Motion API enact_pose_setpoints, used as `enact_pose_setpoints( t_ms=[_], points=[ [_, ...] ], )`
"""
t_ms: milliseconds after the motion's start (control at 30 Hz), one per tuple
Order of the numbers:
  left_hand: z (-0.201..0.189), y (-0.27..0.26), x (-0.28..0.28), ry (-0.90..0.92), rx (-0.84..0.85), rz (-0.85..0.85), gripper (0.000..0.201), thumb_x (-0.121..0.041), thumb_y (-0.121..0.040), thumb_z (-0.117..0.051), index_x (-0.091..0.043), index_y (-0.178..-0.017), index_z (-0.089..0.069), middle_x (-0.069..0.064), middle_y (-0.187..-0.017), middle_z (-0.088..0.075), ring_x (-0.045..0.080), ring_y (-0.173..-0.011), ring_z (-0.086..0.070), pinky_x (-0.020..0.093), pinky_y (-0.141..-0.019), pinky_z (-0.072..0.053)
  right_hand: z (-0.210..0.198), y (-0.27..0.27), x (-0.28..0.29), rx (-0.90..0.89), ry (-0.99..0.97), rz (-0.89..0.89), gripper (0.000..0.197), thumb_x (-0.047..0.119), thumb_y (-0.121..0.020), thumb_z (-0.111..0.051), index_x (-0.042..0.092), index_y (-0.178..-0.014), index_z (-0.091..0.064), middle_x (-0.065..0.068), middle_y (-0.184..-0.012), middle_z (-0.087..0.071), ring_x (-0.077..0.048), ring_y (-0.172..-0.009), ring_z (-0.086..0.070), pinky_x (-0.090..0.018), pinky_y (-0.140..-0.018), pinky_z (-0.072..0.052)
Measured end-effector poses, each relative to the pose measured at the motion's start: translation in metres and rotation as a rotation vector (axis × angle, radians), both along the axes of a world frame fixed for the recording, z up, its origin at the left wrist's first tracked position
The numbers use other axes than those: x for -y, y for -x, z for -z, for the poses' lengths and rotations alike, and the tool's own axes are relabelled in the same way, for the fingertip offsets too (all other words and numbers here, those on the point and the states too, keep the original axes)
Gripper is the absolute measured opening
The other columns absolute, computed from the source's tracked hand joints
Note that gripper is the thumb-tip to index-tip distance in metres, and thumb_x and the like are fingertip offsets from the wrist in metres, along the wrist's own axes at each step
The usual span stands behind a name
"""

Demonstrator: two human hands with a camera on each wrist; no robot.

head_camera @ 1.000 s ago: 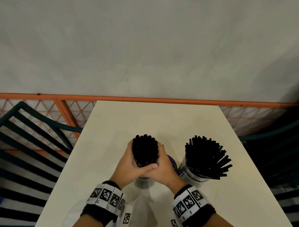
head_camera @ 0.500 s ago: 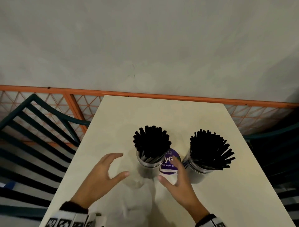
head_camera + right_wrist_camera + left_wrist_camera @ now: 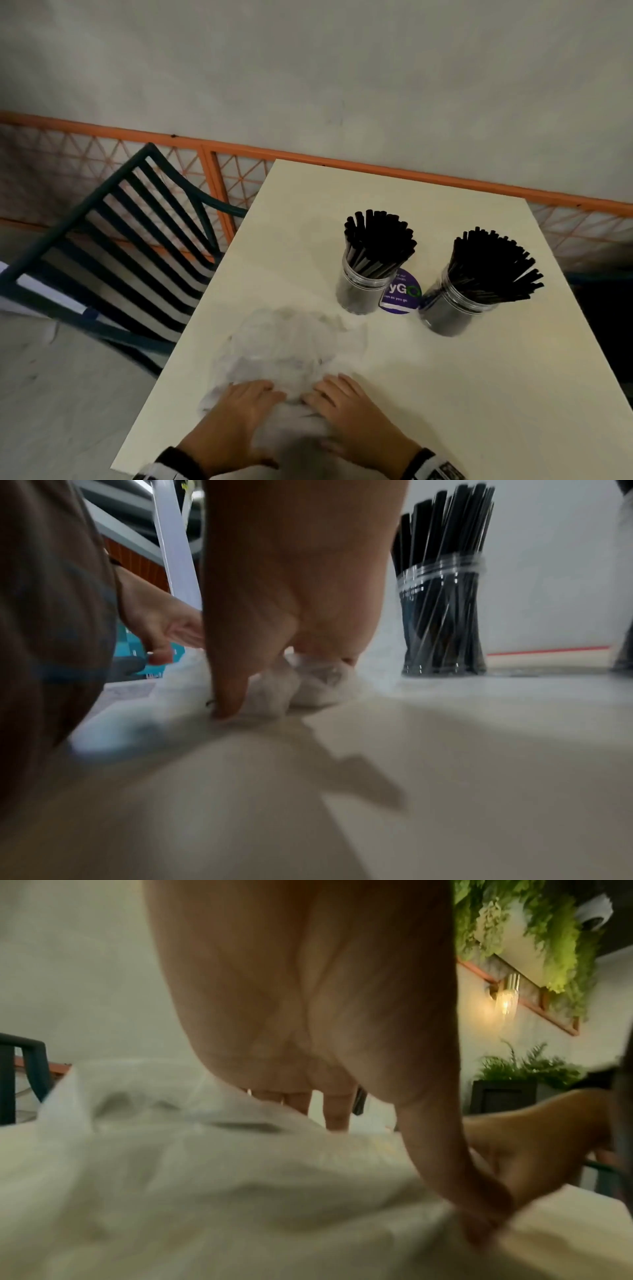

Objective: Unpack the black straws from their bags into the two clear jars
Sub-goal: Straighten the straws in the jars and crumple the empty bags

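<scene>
Two clear jars stand on the table, the left jar [image 3: 359, 291] and the right jar [image 3: 448, 311], each full of black straws [image 3: 380, 240] fanning out at the top. Empty clear plastic bags [image 3: 287, 342] lie crumpled near the table's front. My left hand [image 3: 253, 401] and right hand [image 3: 332, 397] rest side by side on their near end, fingers curled into the plastic. In the right wrist view my right hand [image 3: 291, 601] holds a wad of bag [image 3: 308, 677], with a jar of straws [image 3: 441, 601] beyond it. In the left wrist view my left thumb [image 3: 479, 1213] digs into the bag [image 3: 205, 1177].
A round purple sticker [image 3: 400, 294] lies between the jars. The cream table [image 3: 496, 394] ends just behind my wrists. A dark slatted chair [image 3: 120, 246] stands to the left, and an orange lattice railing [image 3: 342, 166] runs behind the table.
Both hands let go of the straws in the left jar, which fanned out, then drew back to the near edge and settled on the crumpled bags. The view swung left.
</scene>
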State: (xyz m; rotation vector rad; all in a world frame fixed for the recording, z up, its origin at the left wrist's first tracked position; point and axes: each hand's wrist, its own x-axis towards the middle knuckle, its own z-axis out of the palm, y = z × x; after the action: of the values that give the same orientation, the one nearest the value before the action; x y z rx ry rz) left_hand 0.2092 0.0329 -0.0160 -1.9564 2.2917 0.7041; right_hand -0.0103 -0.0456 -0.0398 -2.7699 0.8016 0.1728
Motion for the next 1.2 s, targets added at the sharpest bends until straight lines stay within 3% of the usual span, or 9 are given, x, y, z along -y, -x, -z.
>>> enact_pose_setpoints(
  t_ms=[167, 300, 467, 600, 733, 867, 1000, 1100, 1200],
  points=[
    [0.011, 0.014, -0.008, 0.059, -0.055, -0.036, 0.052, -0.063, -0.066, -0.055, -0.04, -0.112, -0.049, -0.017, -0.104, -0.057, 0.001, -0.084, -0.061, 0.016, -0.078, -0.039, -0.005, 0.005, 0.0, 0.332, -0.198, 0.127, 0.026, 0.033, -0.083, -0.05, 0.018, -0.103, -0.056, 0.001, -0.094, -0.064, -0.017, -0.088, -0.055, -0.023, -0.082, -0.034],
    [0.011, 0.019, -0.007, 0.077, -0.207, -0.193, 0.028, -0.034, -0.088, -0.049, -0.029, -0.115, -0.046, -0.004, -0.114, -0.055, 0.016, -0.097, -0.056, 0.025, -0.081, -0.042, -0.023, 0.017, 0.007, 0.424, -0.523, 0.315, 0.023, 0.03, -0.087, -0.058, 0.008, -0.093, -0.058, 0.012, -0.077, -0.05, 0.0, -0.072, -0.048, -0.017, -0.069, -0.038],
    [0.002, 0.039, -0.005, -0.015, -0.281, -0.221, 0.027, -0.037, -0.09, -0.047, -0.018, -0.108, -0.054, 0.002, -0.107, -0.065, 0.022, -0.097, -0.059, 0.027, -0.08, -0.043, -0.024, 0.031, -0.011, 0.471, -0.078, 0.326, 0.023, 0.029, -0.087, -0.049, 0.023, -0.109, -0.055, 0.008, -0.103, -0.055, -0.005, -0.097, -0.048, -0.015, -0.09, -0.032],
    [-0.004, 0.055, -0.002, -0.217, -0.379, -0.208, 0.015, -0.029, -0.089, -0.051, -0.025, -0.074, -0.05, -0.003, -0.08, -0.059, 0.008, -0.076, -0.056, 0.013, -0.068, -0.041, -0.017, 0.038, -0.046, 0.234, 0.034, 0.084, 0.038, 0.05, -0.068, -0.058, 0.034, -0.101, -0.055, 0.017, -0.097, -0.063, -0.004, -0.095, -0.058, -0.023, -0.098, -0.038],
    [-0.006, 0.071, -0.006, -0.273, -0.284, -0.252, 0.022, -0.039, -0.087, -0.049, -0.02, -0.097, -0.055, 0.001, -0.103, -0.062, 0.017, -0.095, -0.057, 0.025, -0.083, -0.045, 0.01, 0.048, -0.063, 0.091, -0.012, 0.069, 0.033, 0.048, -0.064, -0.06, 0.036, -0.095, -0.057, 0.02, -0.089, -0.065, 0.0, -0.083, -0.061, -0.021, -0.083, -0.032],
    [-0.015, 0.082, -0.036, 0.235, -0.176, -0.31, 0.052, -0.055, -0.074, -0.041, -0.019, -0.109, -0.058, -0.002, -0.109, -0.061, 0.018, -0.099, -0.058, 0.024, -0.083, -0.043, 0.002, 0.054, -0.061, 0.261, -0.097, 0.225, 0.015, 0.031, -0.085, -0.05, 0.027, -0.1, -0.048, 0.012, -0.08, -0.067, -0.011, -0.072, -0.062, -0.023, -0.074, -0.024],
    [-0.025, 0.088, -0.072, 0.619, -0.194, -0.842, 0.055, -0.04, -0.072, -0.071, -0.004, -0.11, -0.053, 0.011, -0.11, -0.053, 0.028, -0.098, -0.05, 0.043, -0.08, -0.044, -0.006, 0.06, -0.053, 0.391, -0.379, 0.461, 0.027, 0.028, -0.097, -0.038, 0.016, -0.119, -0.046, -0.008, -0.108, -0.066, -0.029, -0.095, -0.06, -0.031, -0.079, -0.042],
    [-0.03, 0.095, -0.085, 0.215, -0.535, -1.04, 0.054, -0.037, -0.077, -0.067, -0.006, -0.116, -0.046, 0.013, -0.109, -0.056, 0.025, -0.087, -0.059, 0.036, -0.079, -0.047, -0.014, 0.065, -0.055, 0.491, -0.643, 0.56, 0.033, 0.03, -0.097, -0.039, 0.014, -0.125, -0.045, -0.005, -0.121, -0.06, -0.023, -0.109, -0.056, -0.029, -0.089, -0.042],
    [-0.03, 0.111, -0.082, -0.223, -0.763, -0.852, 0.042, -0.049, -0.083, -0.054, -0.023, -0.115, -0.046, -0.002, -0.105, -0.064, 0.015, -0.092, -0.065, 0.033, -0.085, -0.052, -0.023, 0.062, -0.066, 0.582, -0.895, 0.586, 0.016, 0.031, -0.096, -0.042, 0.022, -0.099, -0.055, 0.0, -0.096, -0.057, -0.014, -0.09, -0.054, -0.028, -0.083, -0.039]
  ],
)
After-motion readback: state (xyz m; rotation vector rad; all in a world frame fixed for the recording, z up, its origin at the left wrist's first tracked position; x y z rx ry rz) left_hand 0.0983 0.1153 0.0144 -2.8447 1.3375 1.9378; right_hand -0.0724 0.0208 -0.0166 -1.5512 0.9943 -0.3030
